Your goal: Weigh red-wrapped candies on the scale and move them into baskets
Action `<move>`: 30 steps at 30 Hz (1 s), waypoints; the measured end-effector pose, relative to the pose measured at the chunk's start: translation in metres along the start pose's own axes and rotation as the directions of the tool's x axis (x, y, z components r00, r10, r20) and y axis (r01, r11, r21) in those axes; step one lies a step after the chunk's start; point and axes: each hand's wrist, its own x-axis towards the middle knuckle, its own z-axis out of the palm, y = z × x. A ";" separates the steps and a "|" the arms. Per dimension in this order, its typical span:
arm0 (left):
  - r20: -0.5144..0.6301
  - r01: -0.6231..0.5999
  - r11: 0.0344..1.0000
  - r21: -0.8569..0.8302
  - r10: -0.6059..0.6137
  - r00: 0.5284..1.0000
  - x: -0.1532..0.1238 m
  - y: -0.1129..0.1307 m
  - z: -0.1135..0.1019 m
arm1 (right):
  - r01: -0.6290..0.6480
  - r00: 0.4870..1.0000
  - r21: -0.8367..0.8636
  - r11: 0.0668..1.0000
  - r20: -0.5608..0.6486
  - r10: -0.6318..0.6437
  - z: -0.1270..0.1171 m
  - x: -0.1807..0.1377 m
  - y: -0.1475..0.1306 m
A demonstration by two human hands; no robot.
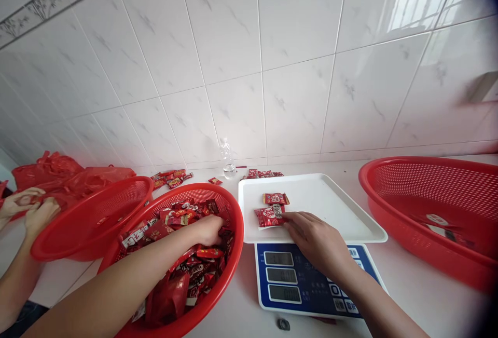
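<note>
My left hand [211,230] reaches into a red plastic basket [238,218] heaped with small red wrapped snack packets [196,268]. Its fingers dip among the packets and are mostly hidden. On the white tray of a weighing scale [330,203], my right hand [317,234] pinches the right edge of a red snack packet [268,216]. Just behind that lies another red packet [274,199]. The scale's blue panel [311,281], with displays and keys, sits in front of the tray, partly under my right forearm.
Another red basket [428,166] stands at the right, with a few items inside. At the left are a tilted red basket [93,218], red plastic bags [54,172] and another person's hands [39,211]. A clear bottle [227,159] and loose packets [171,177] lie by the wall.
</note>
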 end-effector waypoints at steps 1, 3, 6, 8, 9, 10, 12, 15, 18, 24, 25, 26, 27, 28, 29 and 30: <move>-0.004 0.007 1.000 -0.026 -0.007 1.000 0.000 0.000 -0.001 | 0.001 1.000 -0.004 1.000 0.002 -0.001 0.000 0.000 0.000; 0.009 0.013 0.998 -0.061 -0.013 1.000 -0.001 0.001 -0.003 | 0.001 1.000 -0.009 1.000 0.009 -0.001 0.000 0.000 0.000; 0.054 -0.018 0.999 -0.035 0.020 0.998 -0.005 0.005 -0.005 | -0.003 1.000 -0.005 1.000 0.018 0.003 -0.001 0.000 0.000; 0.078 -0.027 1.000 0.014 0.026 0.997 -0.006 0.008 -0.005 | -0.003 1.000 0.004 1.000 0.026 0.002 -0.001 0.000 0.000; 0.089 -0.024 0.999 0.032 0.021 0.996 -0.006 0.010 -0.005 | -0.002 1.000 0.009 1.000 0.030 0.002 -0.001 0.000 0.000; 0.098 -0.016 0.999 0.044 0.012 0.995 -0.006 0.011 -0.004 | -0.002 0.999 0.013 1.000 0.035 0.001 -0.002 0.000 0.000; 0.111 0.011 0.999 0.054 -0.017 0.994 -0.004 0.012 -0.003 | -0.003 0.999 0.017 1.000 0.042 0.002 -0.002 0.000 -0.001; 0.085 0.052 0.995 0.084 -0.059 0.995 -0.003 0.012 0.000 | -0.005 0.999 0.011 1.000 0.045 0.005 -0.002 0.001 -0.001; 0.048 0.033 0.993 0.112 -0.039 0.998 -0.005 0.012 0.003 | -0.005 0.999 0.006 1.000 0.040 0.005 -0.001 0.001 0.000; 0.058 0.051 0.998 0.034 -0.053 0.997 -0.009 0.013 0.002 | 0.001 1.000 0.028 1.000 0.026 -0.002 0.000 0.001 0.001; 0.048 0.059 0.998 -0.001 -0.059 0.997 -0.009 0.013 0.002 | 0.000 1.000 0.029 1.000 0.030 -0.001 0.000 0.001 0.001; 0.040 0.068 0.996 -0.049 -0.066 0.997 -0.009 0.011 0.003 | -0.002 1.000 0.030 1.000 0.031 0.001 0.000 0.000 0.001; 0.029 0.084 0.990 -0.113 -0.081 0.996 -0.009 0.010 0.004 | -0.003 1.000 0.032 0.999 0.031 0.002 0.000 0.000 0.001; 0.017 0.100 0.977 -0.189 -0.099 0.995 -0.008 0.008 0.004 | -0.003 1.000 0.034 0.999 0.028 0.002 0.000 0.000 0.001; 0.005 0.105 0.959 -0.263 -0.108 0.994 -0.008 0.006 0.005 | -0.004 1.000 0.036 0.999 0.025 0.003 0.000 0.000 0.001; -0.011 0.089 0.944 -0.317 -0.098 0.995 -0.008 0.004 0.004 | -0.004 1.000 0.038 0.999 0.023 0.003 0.000 0.000 0.001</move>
